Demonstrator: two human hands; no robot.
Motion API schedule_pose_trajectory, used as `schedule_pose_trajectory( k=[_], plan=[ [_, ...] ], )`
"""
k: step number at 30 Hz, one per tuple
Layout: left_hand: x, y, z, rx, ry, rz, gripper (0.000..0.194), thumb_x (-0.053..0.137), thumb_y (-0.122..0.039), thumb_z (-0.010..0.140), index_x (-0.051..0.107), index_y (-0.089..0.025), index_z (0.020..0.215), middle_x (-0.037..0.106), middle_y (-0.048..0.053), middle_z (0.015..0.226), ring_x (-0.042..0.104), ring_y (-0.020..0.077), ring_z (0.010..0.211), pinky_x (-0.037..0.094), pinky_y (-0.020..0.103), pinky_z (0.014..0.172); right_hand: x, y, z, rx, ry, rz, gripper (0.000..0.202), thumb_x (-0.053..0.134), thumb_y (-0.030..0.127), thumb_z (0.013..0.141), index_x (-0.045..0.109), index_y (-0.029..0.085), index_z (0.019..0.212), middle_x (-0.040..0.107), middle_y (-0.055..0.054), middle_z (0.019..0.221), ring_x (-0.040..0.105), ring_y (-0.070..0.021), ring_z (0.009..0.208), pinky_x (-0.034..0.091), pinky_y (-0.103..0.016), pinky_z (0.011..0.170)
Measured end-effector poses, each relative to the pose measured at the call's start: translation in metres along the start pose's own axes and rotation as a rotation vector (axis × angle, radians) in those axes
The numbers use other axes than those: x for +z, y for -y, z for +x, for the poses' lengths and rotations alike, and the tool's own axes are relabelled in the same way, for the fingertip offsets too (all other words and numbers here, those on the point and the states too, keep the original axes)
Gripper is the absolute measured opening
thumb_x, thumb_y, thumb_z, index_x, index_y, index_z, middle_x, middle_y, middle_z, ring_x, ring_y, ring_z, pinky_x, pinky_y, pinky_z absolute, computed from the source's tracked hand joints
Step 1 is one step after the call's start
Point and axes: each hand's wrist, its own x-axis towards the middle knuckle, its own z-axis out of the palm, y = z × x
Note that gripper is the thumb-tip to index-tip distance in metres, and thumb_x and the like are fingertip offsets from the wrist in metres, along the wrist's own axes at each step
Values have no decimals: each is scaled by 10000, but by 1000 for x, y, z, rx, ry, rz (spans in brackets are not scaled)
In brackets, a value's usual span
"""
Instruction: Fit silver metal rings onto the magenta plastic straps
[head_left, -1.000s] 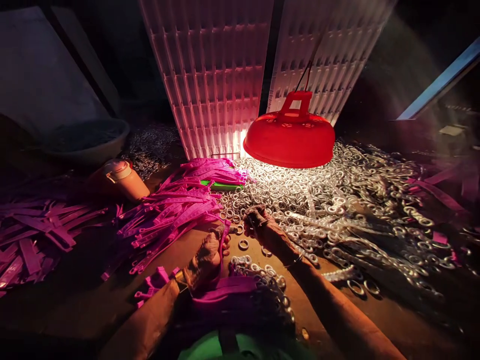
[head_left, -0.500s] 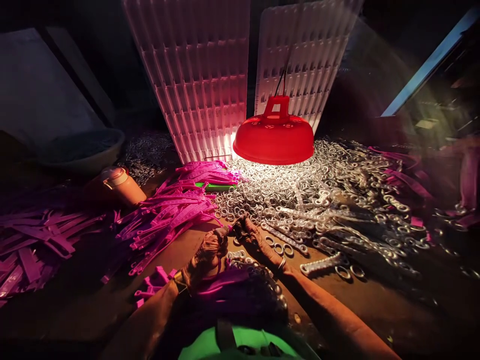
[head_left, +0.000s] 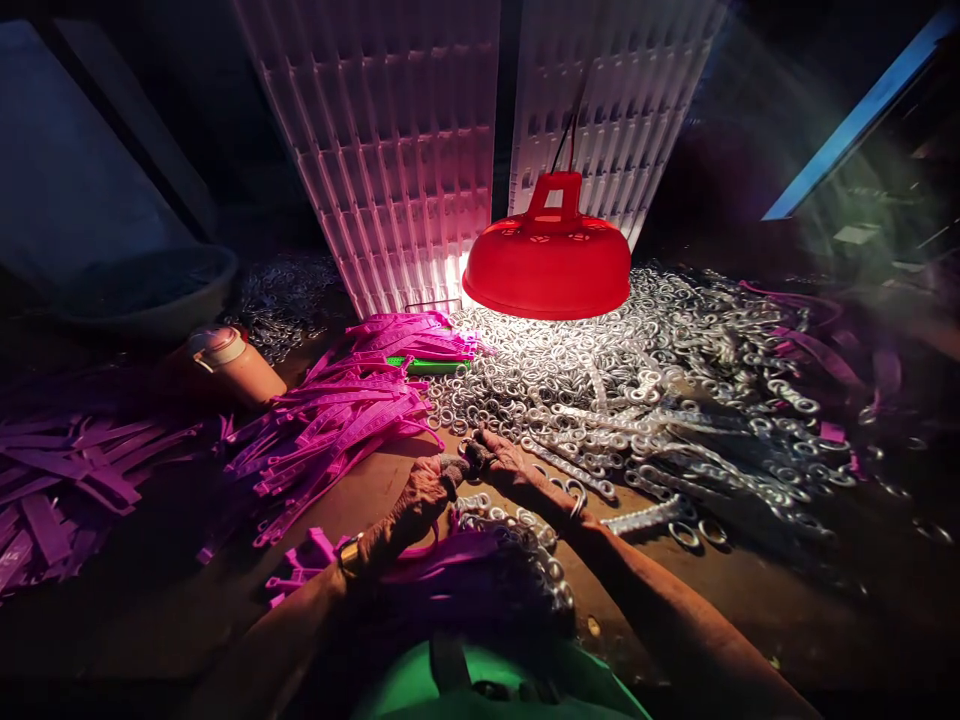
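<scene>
My left hand (head_left: 429, 484) is closed, its fingertips meeting those of my right hand (head_left: 501, 464) at the near edge of a heap of silvery rings (head_left: 540, 375). The fingers of my right hand are bent together as well. What lies between the fingertips is too small and dark to make out. Magenta strips (head_left: 345, 410) are piled to the left of my hands. Below my wrists, more magenta strips (head_left: 450, 560) lie beside a cluster of rings (head_left: 517, 525).
A red lamp shade (head_left: 547, 265) hangs over the ring heap, before ribbed translucent panels (head_left: 390, 150). At left are an orange bottle (head_left: 244, 370), a large basin (head_left: 161, 300) and another magenta pile (head_left: 60, 490). A green object (head_left: 427, 366) lies among the strips.
My right hand has shifted slightly, its fingers now closer to my left fingertips. The pink bit seen between the hands earlier no longer shows. The view has tilted slightly.
</scene>
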Motion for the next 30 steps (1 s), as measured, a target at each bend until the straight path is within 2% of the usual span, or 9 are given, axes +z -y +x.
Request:
schedule_pose_trajectory(
  k=[4, 8, 11, 14, 17, 19, 22, 26, 30],
  plan=[
    [-3, -6, 6, -99, -29, -16, 139, 587, -242, 582, 478, -158, 568, 455, -9, 524, 353, 68, 465, 254, 201, 429, -2, 14, -3, -88, -49, -79, 121, 430, 285, 836, 454, 203, 751, 465, 10, 700, 410, -115, 614, 381, -234, 548],
    [-11, -27, 6, -220, 10, -19, 192, 600, -313, 596, 508, -145, 590, 387, -49, 443, 263, 39, 356, 156, 200, 373, -2, 41, -19, -249, -16, -235, 171, 425, 339, 883, 505, 195, 836, 534, -10, 724, 436, -121, 612, 375, -249, 557],
    [-16, -47, -6, -180, 137, 76, 266, 638, -382, 628, 544, -135, 600, 318, -77, 429, 216, 31, 357, 119, 208, 371, -1, 61, -45, -199, 49, -263, 209, 514, 338, 854, 499, 182, 992, 532, 22, 629, 393, -93, 504, 282, -213, 461],
    [-15, -57, -24, -138, 286, 245, 311, 622, -415, 687, 613, -118, 596, 375, -48, 465, 268, 44, 394, 158, 211, 375, 3, 72, -77, -119, 121, -260, 226, 555, 315, 843, 514, 195, 1030, 531, 27, 582, 310, -77, 447, 187, -217, 430],
    [-8, -45, -45, -171, 407, 269, 331, 604, -406, 749, 638, -117, 592, 451, -17, 499, 353, 64, 453, 231, 202, 412, 10, 71, -109, -86, 98, -302, 179, 575, 281, 815, 551, 203, 974, 585, -11, 630, 286, -83, 455, 175, -240, 452],
    [-2, -28, -59, -244, 441, 86, 356, 629, -411, 752, 595, -118, 553, 473, -6, 510, 399, 76, 478, 262, 200, 443, 15, 65, -126, -71, 96, -344, 233, 610, 270, 772, 554, 208, 989, 603, -14, 638, 296, -88, 456, 179, -247, 464],
    [6, -4, -77, -323, 421, -173, 381, 691, -431, 722, 587, -104, 559, 511, 12, 541, 423, 75, 487, 271, 197, 456, 20, 55, -144, -49, 114, -361, 389, 652, 312, 748, 517, 216, 1099, 611, -8, 662, 339, -104, 476, 184, -251, 470],
    [7, 7, -90, -350, 394, -249, 342, 672, -422, 782, 641, -92, 695, 579, 32, 650, 476, 79, 563, 331, 182, 513, 20, 53, -147, -64, 192, -302, 509, 608, 381, 811, 404, 203, 1241, 642, -40, 799, 440, -132, 547, 265, -254, 493],
    [3, 8, -90, -378, 378, -360, 351, 700, -409, 761, 605, -95, 634, 543, 15, 594, 482, 90, 565, 357, 203, 547, 16, 60, -142, -102, 298, -277, 494, 631, 405, 802, 416, 194, 1194, 636, -43, 809, 458, -131, 569, 307, -256, 523]
  ],
)
